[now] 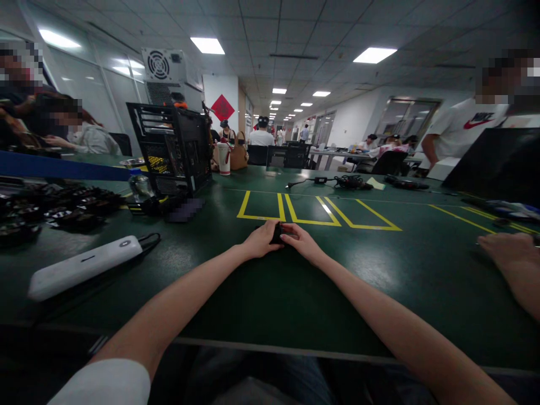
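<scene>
Both my hands meet over the green tabletop, just in front of the yellow tape outlines. Between them is a small black object, mostly covered by fingers, so its kind does not show. My left hand is wrapped round its left side, the thumb along the near edge. From the right, my right hand touches it with thumb and fingertips pinched together. The object rests on or just above the table; I cannot tell which.
At left lie a white power strip and a pile of black parts. Behind stand an open black computer case, a clear bottle and a white cup. Black cables lie farther back. Another person's hand rests at right.
</scene>
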Demonstrator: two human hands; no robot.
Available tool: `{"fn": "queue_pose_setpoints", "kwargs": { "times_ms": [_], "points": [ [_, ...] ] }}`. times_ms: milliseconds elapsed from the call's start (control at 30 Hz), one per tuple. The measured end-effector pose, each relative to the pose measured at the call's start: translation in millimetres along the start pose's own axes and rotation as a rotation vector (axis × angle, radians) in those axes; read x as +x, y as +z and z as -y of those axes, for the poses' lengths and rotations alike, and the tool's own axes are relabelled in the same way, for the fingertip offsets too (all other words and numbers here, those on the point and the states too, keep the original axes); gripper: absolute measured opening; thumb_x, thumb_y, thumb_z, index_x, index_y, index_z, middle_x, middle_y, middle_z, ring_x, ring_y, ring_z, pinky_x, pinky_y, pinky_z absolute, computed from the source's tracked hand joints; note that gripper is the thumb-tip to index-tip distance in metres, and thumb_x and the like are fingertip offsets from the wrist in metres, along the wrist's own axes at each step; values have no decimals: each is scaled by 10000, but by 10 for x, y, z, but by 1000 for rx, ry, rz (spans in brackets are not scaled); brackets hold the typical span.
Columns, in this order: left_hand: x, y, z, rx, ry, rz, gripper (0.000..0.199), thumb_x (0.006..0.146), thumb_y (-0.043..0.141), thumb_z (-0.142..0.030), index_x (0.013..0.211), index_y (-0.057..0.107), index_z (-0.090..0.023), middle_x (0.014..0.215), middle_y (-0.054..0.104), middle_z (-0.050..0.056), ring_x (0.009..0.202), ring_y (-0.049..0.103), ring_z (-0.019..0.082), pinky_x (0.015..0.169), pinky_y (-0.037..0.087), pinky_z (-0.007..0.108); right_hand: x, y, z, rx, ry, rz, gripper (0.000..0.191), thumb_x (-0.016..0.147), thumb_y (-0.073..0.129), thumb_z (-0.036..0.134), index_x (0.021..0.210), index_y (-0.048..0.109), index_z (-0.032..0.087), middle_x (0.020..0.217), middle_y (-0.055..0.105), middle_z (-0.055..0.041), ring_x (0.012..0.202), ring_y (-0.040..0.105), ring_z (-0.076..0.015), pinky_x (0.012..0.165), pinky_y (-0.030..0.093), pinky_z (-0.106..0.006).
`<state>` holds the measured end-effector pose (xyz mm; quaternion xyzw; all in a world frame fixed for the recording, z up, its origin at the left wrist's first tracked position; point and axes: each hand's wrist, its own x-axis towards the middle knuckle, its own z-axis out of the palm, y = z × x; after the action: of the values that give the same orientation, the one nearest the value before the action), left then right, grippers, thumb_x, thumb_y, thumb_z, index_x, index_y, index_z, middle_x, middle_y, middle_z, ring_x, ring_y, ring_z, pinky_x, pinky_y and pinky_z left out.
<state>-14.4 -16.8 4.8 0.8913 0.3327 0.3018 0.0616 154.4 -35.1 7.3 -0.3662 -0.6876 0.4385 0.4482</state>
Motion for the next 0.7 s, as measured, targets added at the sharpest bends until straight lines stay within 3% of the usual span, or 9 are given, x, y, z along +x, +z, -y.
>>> {"fn": "queue_pose_setpoints", "kwargs": {
  "times_ms": [133,267,400,500,700],
  "points": [
    [-26,14,-26,-11,1,-30,599,684,588,-315,1167,268,-163,1121,415,114,1029,458,252,871,385,419,-33,-4,20,78,-41,48,319,637,633,205,921,487,204,1003,517,-27,941,541,-159,883,411,-359],
    [-51,30,-39,-15,2,-55,585,694,579,-327,1164,266,-174,1133,409,113,1049,444,256,863,388,432,-66,30,59,103,-29,11,229,657,611,237,848,488,203,950,531,-14,863,566,-148,817,448,-349],
    [-51,35,-39,-7,9,-57,595,690,586,-322,1165,265,-168,1123,412,111,1033,455,250,862,392,420,-46,28,36,76,-39,-20,273,660,607,228,904,487,207,965,530,-21,867,563,-149,806,452,-345],
    [-50,27,-44,8,6,-54,602,687,590,-318,1168,262,-167,1124,407,109,1018,465,251,853,401,411,-34,-11,0,79,-28,43,322,672,596,222,974,484,208,1027,522,-36,926,553,-160,847,434,-357],
    [-57,16,-63,31,19,-45,574,698,580,-319,1156,274,-155,1116,412,108,1034,455,253,879,389,404,-63,-21,-10,103,-67,50,277,639,629,212,881,494,206,991,528,-14,924,556,-157,860,430,-354]
  ]
}}
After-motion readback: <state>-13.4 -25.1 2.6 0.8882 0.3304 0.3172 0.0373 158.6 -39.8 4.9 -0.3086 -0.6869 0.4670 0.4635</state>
